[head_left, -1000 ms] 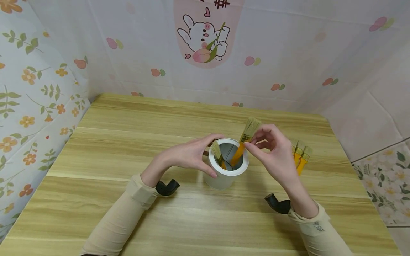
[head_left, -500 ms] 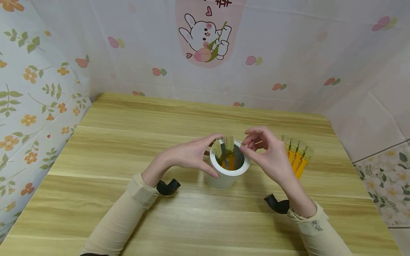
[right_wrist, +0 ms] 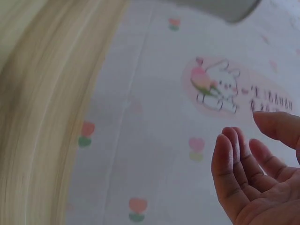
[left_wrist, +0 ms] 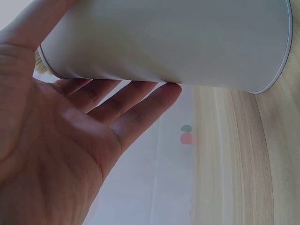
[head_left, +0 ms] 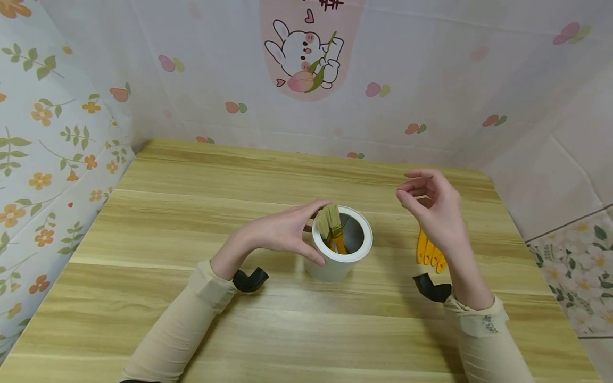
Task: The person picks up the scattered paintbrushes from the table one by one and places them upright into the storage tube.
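A white can point(head_left: 330, 271) stands upright on the wooden table. My left hand point(head_left: 282, 229) holds its left side, thumb on the near side and fingers round the far side. In the left wrist view the fingers point(left_wrist: 136, 108) lie against the can's smooth wall point(left_wrist: 178, 42). Two paintbrushes point(head_left: 333, 218) with pale bristles and orange handles lean bristles-up against the can's left inner wall. My right hand point(head_left: 436, 207), fingers loosely bent and holding nothing, hangs over several more paintbrushes point(head_left: 429, 252). Their orange handles show; the hand hides their bristles.
The wooden table point(head_left: 215, 175) ends at the back against a white printed curtain point(head_left: 191, 69). A floral curtain point(head_left: 57, 159) borders the left side. Black curved pieces point(head_left: 251, 280) sit at both wrists.
The second paintbrush has gone into the can, let go by my right hand, and tipped left beside the first. My right hand has moved right, over the brushes on the table. The left hand stays put.
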A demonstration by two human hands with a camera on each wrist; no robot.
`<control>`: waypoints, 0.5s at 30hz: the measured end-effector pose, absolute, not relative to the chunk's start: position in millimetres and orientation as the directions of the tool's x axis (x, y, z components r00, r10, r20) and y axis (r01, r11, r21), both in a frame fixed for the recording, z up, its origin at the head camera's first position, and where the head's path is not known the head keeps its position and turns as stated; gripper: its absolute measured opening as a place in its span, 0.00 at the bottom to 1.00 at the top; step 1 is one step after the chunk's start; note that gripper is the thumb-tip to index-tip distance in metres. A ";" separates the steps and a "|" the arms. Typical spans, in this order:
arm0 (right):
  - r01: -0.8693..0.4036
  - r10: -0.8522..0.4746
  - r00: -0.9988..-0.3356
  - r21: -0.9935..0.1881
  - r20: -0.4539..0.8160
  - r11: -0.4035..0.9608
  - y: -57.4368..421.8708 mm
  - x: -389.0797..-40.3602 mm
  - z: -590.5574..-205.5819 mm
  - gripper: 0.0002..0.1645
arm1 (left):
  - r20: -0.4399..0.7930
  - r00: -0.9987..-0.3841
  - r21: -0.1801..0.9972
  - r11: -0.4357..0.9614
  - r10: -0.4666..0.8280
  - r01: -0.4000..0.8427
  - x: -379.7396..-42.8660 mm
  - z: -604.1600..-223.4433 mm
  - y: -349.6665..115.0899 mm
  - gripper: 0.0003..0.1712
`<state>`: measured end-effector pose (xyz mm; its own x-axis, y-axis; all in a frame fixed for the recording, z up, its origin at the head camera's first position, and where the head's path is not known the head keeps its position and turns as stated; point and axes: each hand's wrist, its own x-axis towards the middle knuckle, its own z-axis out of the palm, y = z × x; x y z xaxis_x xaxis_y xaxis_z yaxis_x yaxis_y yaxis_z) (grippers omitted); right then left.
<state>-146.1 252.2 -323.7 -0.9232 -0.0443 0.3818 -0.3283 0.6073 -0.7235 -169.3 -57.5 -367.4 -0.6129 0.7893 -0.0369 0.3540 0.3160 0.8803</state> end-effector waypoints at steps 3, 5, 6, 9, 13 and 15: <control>-0.291 0.007 -0.920 -0.696 0.391 0.657 265.9 -152.9 -324.6 0.24 | -0.032 -0.611 0.880 0.312 0.791 0.358 -169.3 -367.3 -57.9 0.66; -0.266 0.035 -0.919 -0.686 0.392 0.677 274.6 -156.3 -325.1 0.24 | -0.031 -0.610 0.880 0.311 0.792 0.359 -169.5 -367.3 -57.9 0.66; -0.253 0.048 -0.920 -0.682 0.389 0.686 278.9 -157.9 -325.6 0.24 | -0.031 -0.610 0.880 0.310 0.792 0.359 -169.5 -367.3 -57.8 0.66; -0.210 0.069 -0.932 -0.686 0.356 0.697 290.9 -161.6 -326.4 0.26 | -0.034 -0.610 0.878 0.315 0.792 0.360 -169.5 -367.1 -57.7 0.67; -0.126 0.092 -0.959 -0.694 0.268 0.709 303.8 -165.2 -327.0 0.29 | -0.036 -0.610 0.876 0.319 0.792 0.363 -169.2 -366.9 -57.8 0.67; -0.081 0.104 -0.970 -0.695 0.220 0.714 308.6 -167.0 -328.3 0.31 | -0.037 -0.611 0.877 0.319 0.791 0.360 -169.3 -367.1 -57.8 0.67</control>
